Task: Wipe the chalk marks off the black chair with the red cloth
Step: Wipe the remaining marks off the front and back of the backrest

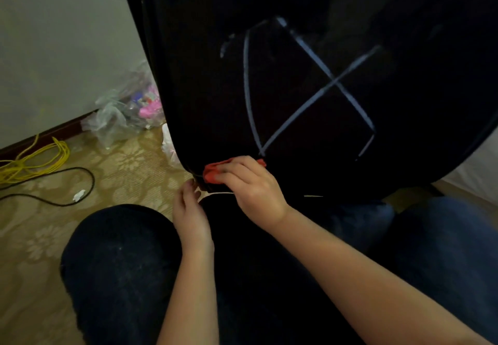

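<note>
The black chair (204, 75) fills the upper middle and right of the head view. White chalk marks (310, 85), a box with crossing lines, cover its dark surface. My right hand (250, 185) grips the bunched red cloth (211, 172) against the chair's lower left edge, just below the marks' bottom corner. My left hand (190, 212) hangs just below and left of it, fingers loosely curled and holding nothing, fingertips near the chair's bottom edge.
My knees in dark trousers (121, 258) frame the bottom. A yellow cable (40, 158) and a black cable (80, 180) lie on the patterned floor at left. Clear plastic bags (126, 110) sit by the wall (54, 34) beside the chair.
</note>
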